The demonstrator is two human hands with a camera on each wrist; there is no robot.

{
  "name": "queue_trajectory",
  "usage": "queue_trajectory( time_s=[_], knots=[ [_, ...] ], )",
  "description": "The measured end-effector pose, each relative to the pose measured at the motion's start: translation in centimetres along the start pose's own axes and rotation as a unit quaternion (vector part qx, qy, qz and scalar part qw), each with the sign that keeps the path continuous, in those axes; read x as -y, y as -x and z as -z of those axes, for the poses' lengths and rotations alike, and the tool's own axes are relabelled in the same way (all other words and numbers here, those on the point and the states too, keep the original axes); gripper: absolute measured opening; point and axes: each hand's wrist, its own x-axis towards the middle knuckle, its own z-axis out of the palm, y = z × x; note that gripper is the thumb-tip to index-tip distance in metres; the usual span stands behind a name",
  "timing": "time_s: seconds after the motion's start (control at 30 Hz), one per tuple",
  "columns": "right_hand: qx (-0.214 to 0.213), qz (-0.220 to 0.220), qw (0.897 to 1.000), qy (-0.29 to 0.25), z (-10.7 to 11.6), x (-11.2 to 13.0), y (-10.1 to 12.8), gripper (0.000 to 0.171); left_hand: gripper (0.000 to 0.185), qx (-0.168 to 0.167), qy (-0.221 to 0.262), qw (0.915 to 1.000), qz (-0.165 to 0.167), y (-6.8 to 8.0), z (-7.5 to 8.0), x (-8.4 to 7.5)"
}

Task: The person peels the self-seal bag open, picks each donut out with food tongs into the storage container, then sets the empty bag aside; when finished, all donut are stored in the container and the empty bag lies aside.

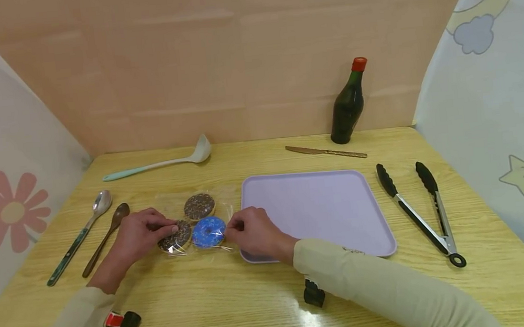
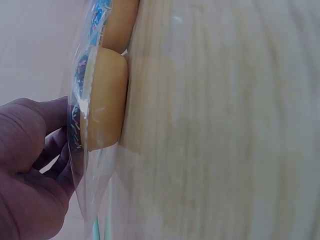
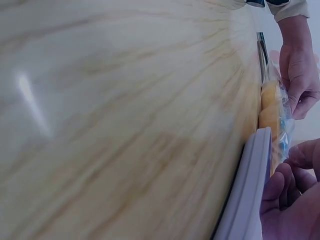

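A clear plastic bag [image 1: 221, 199] lies on the table with donuts in it: a blue-iced one with sprinkles [image 1: 208, 232] and two chocolate-iced ones, one at the back [image 1: 199, 206] and one at the left [image 1: 177, 237]. My left hand [image 1: 143, 235] pinches the bag's film over the left chocolate donut. In the left wrist view that donut's pale side [image 2: 107, 100] shows through the film, beside my bent fingers. With thumb and fingers, my right hand [image 1: 255, 231] pinches the bag's right edge next to the blue donut, above the lilac tray's [image 1: 313, 206] left rim.
Left of the bag lie a green-handled metal spoon [image 1: 80, 239] and a brown spoon [image 1: 108, 237]. A ladle [image 1: 162, 163] and a gold-coloured knife [image 1: 324, 151] lie behind. A dark bottle [image 1: 348, 105] stands at the back right. Spread tongs [image 1: 421, 222] lie right of the tray.
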Motion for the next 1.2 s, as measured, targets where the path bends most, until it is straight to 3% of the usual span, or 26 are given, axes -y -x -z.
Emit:
queue_trajectory(
  time_s=[0.2,0.47,0.8,1.2],
  knots=[
    [-0.024,-0.011,1.000,-0.010,0.4,-0.2,0.3,0.016,0.005,0.006,0.018,0.9998,0.007,-0.1,0.1,-0.3],
    [-0.049,-0.016,0.999,0.008,1.2,-1.2,0.6,0.015,0.005,0.011,0.004,0.9998,0.019,-0.1,0.2,-0.2],
    [-0.034,-0.059,0.998,0.013,1.6,-1.6,0.9,0.013,0.006,0.000,-0.004,1.0000,0.009,0.2,0.3,0.1],
    [-0.034,-0.054,0.998,0.004,1.8,-1.3,-0.3,0.017,0.007,-0.001,0.001,1.0000,0.002,0.0,-0.1,0.2]
  ],
)
